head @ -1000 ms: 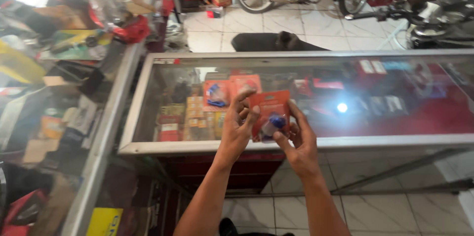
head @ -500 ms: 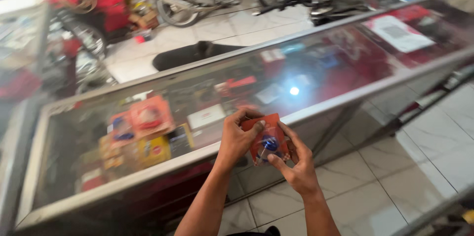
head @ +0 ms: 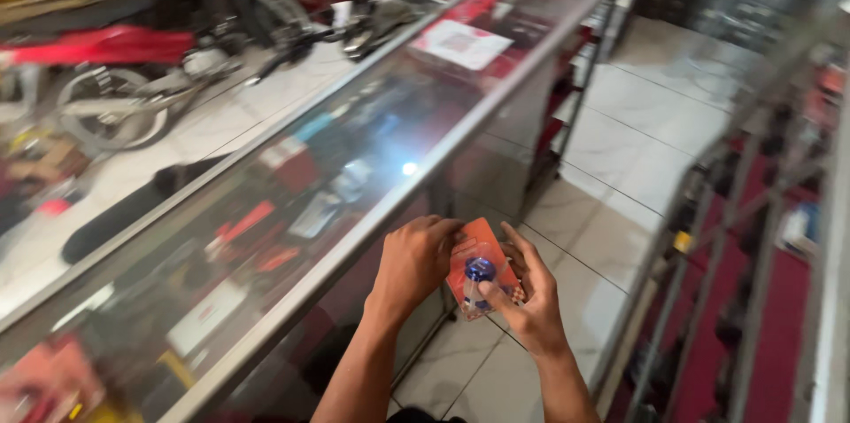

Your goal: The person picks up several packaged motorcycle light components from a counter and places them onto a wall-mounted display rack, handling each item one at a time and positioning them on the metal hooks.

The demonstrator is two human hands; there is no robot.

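Both my hands hold a small orange blister card [head: 482,248] with a blue part [head: 479,270] sealed under clear plastic. My left hand [head: 413,259] grips the card's left and top edge, fingers curled over it. My right hand [head: 524,297] supports it from the right and below, thumb against the blue part. The card hovers just off the near edge of a long glass display counter [head: 381,224], above the tiled floor.
The glass counter runs diagonally from lower left to upper right, with packaged parts inside and a white paper [head: 461,43] on top. Motorcycles [head: 142,86] stand beyond it. A metal shelf rack [head: 744,210] with red shelves stands on the right; a white-tiled aisle [head: 637,131] lies between.
The view has swung right, so the counter now runs diagonally and the shelf rack appears. My hands keep the same hold on the card, now lower and off the counter's edge.
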